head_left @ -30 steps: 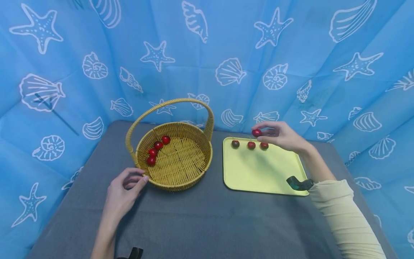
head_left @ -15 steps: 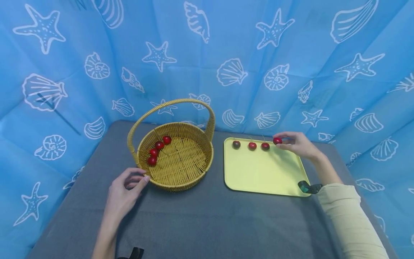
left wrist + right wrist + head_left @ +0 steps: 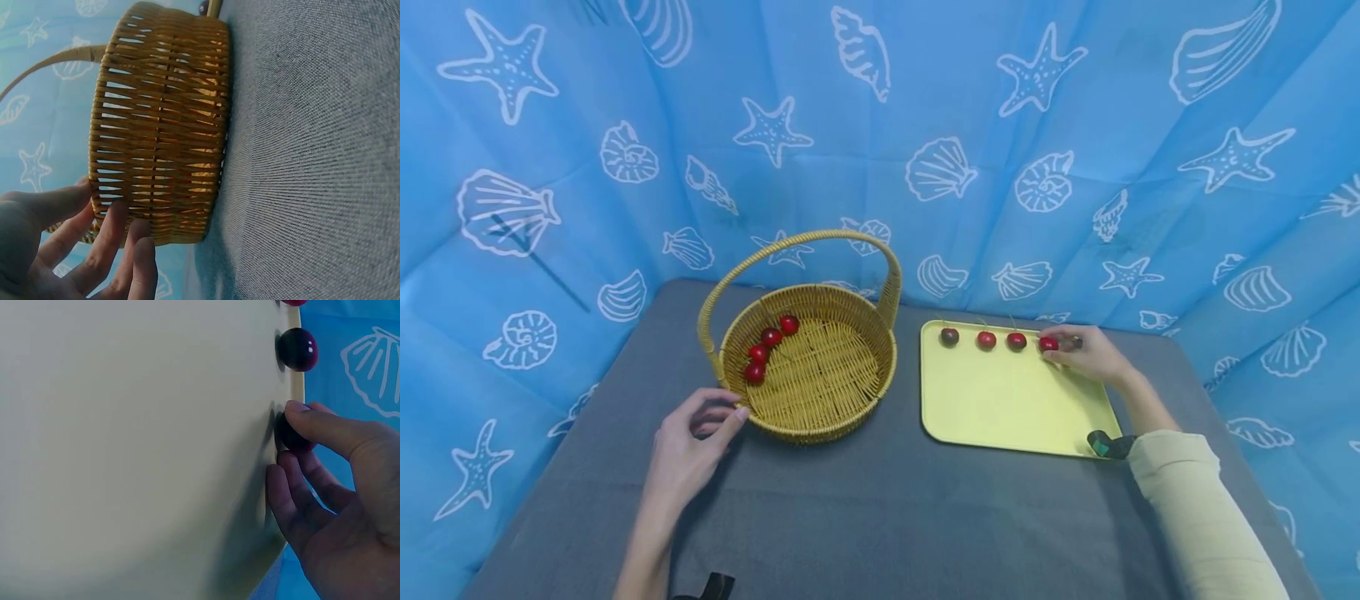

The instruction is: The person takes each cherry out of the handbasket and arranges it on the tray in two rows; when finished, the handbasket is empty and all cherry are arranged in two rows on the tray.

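Note:
My left hand (image 3: 688,450) holds the near-left rim of a round yellow wicker basket (image 3: 808,433). In the left wrist view its thumb lies at the rim and its fingers (image 3: 103,250) rest against the woven wall. Several red cherries (image 3: 771,337) lie along the basket's left inner side. My right hand (image 3: 1090,354) pinches a red cherry (image 3: 1048,343) at the far edge of a pale yellow tray (image 3: 1007,408). In the right wrist view, thumb and fingers close round this dark cherry (image 3: 294,432), low at the tray surface. Three more cherries (image 3: 986,340) stand in a row to its left.
Grey cloth (image 3: 880,517) covers the table. A blue curtain (image 3: 865,192) printed with shells and starfish hangs close behind the basket and tray. The basket's tall arched handle (image 3: 805,237) rises above its rim.
My right hand has carried its cherry rightward, then down onto the tray's far edge, at the right end of the row. My left hand stays at the basket rim.

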A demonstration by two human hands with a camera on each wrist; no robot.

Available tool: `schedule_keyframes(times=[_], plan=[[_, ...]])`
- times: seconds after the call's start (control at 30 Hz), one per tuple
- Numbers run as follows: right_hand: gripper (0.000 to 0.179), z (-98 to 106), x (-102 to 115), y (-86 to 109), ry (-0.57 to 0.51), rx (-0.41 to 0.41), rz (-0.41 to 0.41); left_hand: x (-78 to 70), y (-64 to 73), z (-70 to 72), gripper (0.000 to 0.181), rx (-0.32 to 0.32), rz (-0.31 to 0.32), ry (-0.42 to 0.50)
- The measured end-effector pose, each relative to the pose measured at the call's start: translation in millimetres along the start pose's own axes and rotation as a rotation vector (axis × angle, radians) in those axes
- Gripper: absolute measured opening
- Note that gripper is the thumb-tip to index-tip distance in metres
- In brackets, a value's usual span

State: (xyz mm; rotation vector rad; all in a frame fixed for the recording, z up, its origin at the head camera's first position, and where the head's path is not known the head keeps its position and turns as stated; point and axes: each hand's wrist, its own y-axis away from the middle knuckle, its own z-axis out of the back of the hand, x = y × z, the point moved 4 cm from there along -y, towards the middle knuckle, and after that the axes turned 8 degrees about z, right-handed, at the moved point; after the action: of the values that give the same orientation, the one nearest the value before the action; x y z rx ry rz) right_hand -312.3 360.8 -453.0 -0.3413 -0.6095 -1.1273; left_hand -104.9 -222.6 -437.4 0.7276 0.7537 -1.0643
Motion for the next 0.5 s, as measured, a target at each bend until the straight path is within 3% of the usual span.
schedule_keyframes(times=[0.2, 0.5], plan=[[0.044, -1, -1, -1.2, 0.009, -0.01, 0.02, 1.4, -0.9, 0.1, 0.035, 0.0, 0.003, 0.004], [0.052, 11, 7, 9.4, -0.085, 0.0, 0.03, 0.3, -1.4, -0.9, 0.035, -0.007, -0.011, -0.002]])
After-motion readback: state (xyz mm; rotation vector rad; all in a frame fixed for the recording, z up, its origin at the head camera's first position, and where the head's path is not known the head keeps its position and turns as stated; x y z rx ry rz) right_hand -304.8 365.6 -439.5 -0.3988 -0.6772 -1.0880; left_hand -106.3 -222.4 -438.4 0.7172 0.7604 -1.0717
